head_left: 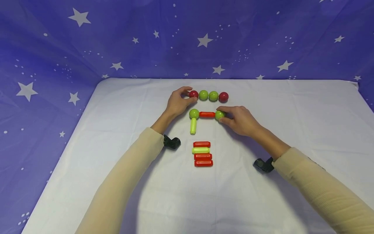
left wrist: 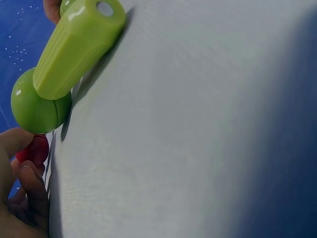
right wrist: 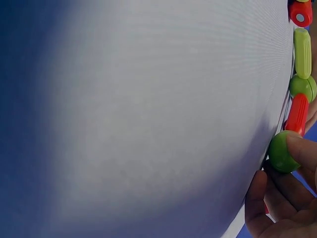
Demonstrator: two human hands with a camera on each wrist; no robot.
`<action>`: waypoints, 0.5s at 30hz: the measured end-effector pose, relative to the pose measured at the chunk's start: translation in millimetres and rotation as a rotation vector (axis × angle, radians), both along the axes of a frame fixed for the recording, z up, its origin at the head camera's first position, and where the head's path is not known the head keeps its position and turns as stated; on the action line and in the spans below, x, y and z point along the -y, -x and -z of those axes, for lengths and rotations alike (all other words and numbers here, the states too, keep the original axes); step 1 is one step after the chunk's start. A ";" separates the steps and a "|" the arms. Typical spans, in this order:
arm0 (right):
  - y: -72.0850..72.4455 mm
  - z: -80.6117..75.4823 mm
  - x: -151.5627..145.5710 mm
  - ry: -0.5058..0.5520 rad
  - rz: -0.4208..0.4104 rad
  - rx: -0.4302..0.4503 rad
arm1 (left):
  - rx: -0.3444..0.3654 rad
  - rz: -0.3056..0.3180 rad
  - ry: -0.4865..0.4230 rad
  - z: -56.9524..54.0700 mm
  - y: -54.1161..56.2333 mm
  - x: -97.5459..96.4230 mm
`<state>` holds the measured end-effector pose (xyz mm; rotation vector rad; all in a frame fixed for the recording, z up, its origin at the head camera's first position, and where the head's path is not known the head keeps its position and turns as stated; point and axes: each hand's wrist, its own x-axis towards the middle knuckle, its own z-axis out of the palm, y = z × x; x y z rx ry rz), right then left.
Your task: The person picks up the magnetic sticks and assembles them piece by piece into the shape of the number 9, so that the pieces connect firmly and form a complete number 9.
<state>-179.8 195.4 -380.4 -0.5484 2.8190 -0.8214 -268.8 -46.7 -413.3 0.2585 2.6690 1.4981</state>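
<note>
My left hand (head_left: 179, 103) pinches a red ball (head_left: 193, 94) at the left end of a row of balls. Beside it in that row are two green balls (head_left: 203, 95) and another red ball (head_left: 223, 97). My right hand (head_left: 241, 121) grips a green ball (head_left: 219, 115) between thumb and fingers. That ball meets the right end of a red rod (head_left: 207, 114). At the rod's left end sits another green ball (head_left: 194, 113), from which a yellow-green rod (head_left: 193, 126) points toward me. In the left wrist view, a silvery disc shows on the yellow-green rod's (left wrist: 79, 49) free end.
Nearer me lies a stack of loose rods: a red rod (head_left: 202, 144), a yellow-green rod (head_left: 200, 150) and two more red rods (head_left: 203, 163). A white cloth (head_left: 233, 201) covers the table. Behind it hangs a blue star-patterned backdrop (head_left: 187, 55).
</note>
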 end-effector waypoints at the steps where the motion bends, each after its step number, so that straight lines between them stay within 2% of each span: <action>1: -0.2 -0.1 0.1 -0.002 0.001 0.000 | 0.003 0.000 0.001 0.1 -0.2 0.0; 11: -0.4 0.0 1.5 -0.014 0.020 0.011 | 0.010 0.000 -0.002 -0.5 -2.4 1.4; 15: 0.3 0.3 2.0 -0.016 0.023 0.015 | 0.040 -0.010 -0.040 -1.7 -4.7 3.1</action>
